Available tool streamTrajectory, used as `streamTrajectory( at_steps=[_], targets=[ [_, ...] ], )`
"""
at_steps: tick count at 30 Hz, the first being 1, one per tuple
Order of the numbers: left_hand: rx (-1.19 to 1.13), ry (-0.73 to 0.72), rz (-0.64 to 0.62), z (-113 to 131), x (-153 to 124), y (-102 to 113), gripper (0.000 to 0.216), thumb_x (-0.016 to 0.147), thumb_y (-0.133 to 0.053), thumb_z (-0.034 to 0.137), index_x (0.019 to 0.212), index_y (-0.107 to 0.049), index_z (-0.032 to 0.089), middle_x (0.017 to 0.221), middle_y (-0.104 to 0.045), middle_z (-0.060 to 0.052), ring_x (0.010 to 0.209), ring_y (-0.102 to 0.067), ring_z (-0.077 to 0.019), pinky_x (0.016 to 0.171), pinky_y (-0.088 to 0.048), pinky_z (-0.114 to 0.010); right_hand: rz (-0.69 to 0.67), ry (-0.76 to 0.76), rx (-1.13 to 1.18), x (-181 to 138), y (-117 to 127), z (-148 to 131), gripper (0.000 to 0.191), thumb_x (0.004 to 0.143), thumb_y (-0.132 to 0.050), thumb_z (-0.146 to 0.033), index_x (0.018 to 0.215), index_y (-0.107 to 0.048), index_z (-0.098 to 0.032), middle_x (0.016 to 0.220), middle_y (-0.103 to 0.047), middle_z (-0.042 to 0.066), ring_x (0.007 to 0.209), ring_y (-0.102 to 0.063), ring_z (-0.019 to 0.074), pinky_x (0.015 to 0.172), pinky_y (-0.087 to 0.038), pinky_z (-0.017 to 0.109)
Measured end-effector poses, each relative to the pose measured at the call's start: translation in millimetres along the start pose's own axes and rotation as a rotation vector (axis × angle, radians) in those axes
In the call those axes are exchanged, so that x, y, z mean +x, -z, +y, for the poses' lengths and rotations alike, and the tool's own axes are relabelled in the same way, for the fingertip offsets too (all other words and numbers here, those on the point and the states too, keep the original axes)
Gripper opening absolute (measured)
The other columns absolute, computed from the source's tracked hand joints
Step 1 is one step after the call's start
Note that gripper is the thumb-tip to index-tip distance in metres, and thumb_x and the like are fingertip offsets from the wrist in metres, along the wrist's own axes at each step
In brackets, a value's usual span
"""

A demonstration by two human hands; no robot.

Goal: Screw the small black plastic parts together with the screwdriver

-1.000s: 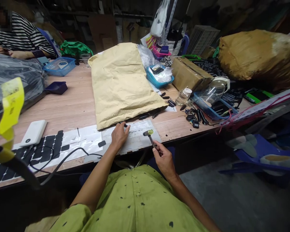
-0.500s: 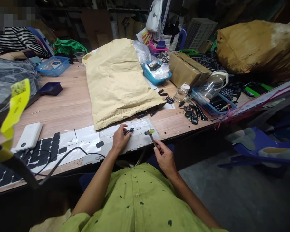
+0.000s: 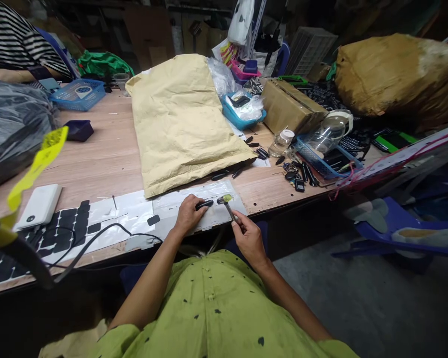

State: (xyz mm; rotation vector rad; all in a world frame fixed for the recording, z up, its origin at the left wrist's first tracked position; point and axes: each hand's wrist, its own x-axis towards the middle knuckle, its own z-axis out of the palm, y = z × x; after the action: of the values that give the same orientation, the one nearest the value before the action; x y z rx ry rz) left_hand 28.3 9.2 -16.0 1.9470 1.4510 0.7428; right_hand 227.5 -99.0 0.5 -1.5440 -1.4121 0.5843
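My left hand is closed on a small slim black piece, which points right over the plastic-covered white board at the table's front edge. What exactly the black piece is, I cannot make out. In my right hand is a small hammer with a dark and yellow-green head, fingers wrapped round its handle. The hammer head hangs just right of the black piece's tip, apart from it. Behind both hands lies a large padded paper envelope, with several black pieces along its lower edge.
To the left are sheets of black stickers, a white power bank and a yellow tag on a cable. Rightward stand a glass jar, a blue basket and a carton. A person in a striped sleeve sits at the far left.
The hammer has moved left, its head now nearer the black piece. My left hand has shifted slightly right, and the black piece lies flatter. The view has moved a little.
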Motion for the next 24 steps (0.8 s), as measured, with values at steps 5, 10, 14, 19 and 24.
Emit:
streamTrajectory(
  at_steps=[5,10,14,19,24],
  targets=[
    [0.009,-0.047,-0.024,-1.6,3.5,0.3,0.018,0.081,-0.069,0.027,0.096,-0.078,0.024,0.085,-0.064,-0.004,0.085,-0.06,-0.0211,0.081,-0.048,-0.033,-0.003,0.094,-0.064,5.2,-4.4,-0.5,0.036,0.089,-0.053,-0.023,0.119,-0.073,-0.024,0.111,-0.076,0.008,0.093,-0.072,0.0202,0.09,-0.059,0.035],
    [0.067,-0.078,-0.034,-2.8,7.7,1.1,0.017,0.079,-0.071,0.026,0.094,-0.08,0.025,0.086,-0.066,-0.005,0.09,-0.06,-0.0239,0.082,-0.046,-0.035,-0.001,0.184,-0.112,8.5,-9.6,-5.2,0.038,0.093,-0.049,-0.023,0.123,-0.072,-0.024,0.108,-0.076,0.008,0.098,-0.072,0.0203,0.091,-0.058,0.032],
    [0.101,-0.093,-0.036,-3.6,9.7,0.5,0.017,0.08,-0.072,0.026,0.095,-0.08,0.024,0.086,-0.067,-0.005,0.089,-0.061,-0.0241,0.081,-0.045,-0.035,-0.023,0.217,-0.174,9.4,-14.1,-1.4,0.039,0.094,-0.047,-0.022,0.125,-0.072,-0.025,0.102,-0.076,0.008,0.093,-0.071,0.02,0.088,-0.058,0.03],
    [0.135,-0.107,-0.032,-5.9,10.9,-3.2,0.016,0.082,-0.07,0.029,0.094,-0.079,0.026,0.087,-0.068,-0.004,0.089,-0.06,-0.0233,0.081,-0.046,-0.035,-0.045,0.247,-0.214,12.1,-14.2,6.9,0.039,0.094,-0.047,-0.02,0.124,-0.072,-0.024,0.101,-0.075,0.007,0.092,-0.071,0.0197,0.086,-0.059,0.029],
    [0.147,-0.12,-0.02,-7.8,11.6,-6.7,0.016,0.082,-0.07,0.03,0.095,-0.079,0.026,0.086,-0.068,-0.003,0.088,-0.06,-0.0222,0.08,-0.047,-0.034,-0.008,0.295,-0.197,14.8,-13.6,-1.5,0.039,0.095,-0.047,-0.02,0.126,-0.07,-0.025,0.102,-0.075,0.007,0.094,-0.071,0.0197,0.086,-0.058,0.029]
  ],
)
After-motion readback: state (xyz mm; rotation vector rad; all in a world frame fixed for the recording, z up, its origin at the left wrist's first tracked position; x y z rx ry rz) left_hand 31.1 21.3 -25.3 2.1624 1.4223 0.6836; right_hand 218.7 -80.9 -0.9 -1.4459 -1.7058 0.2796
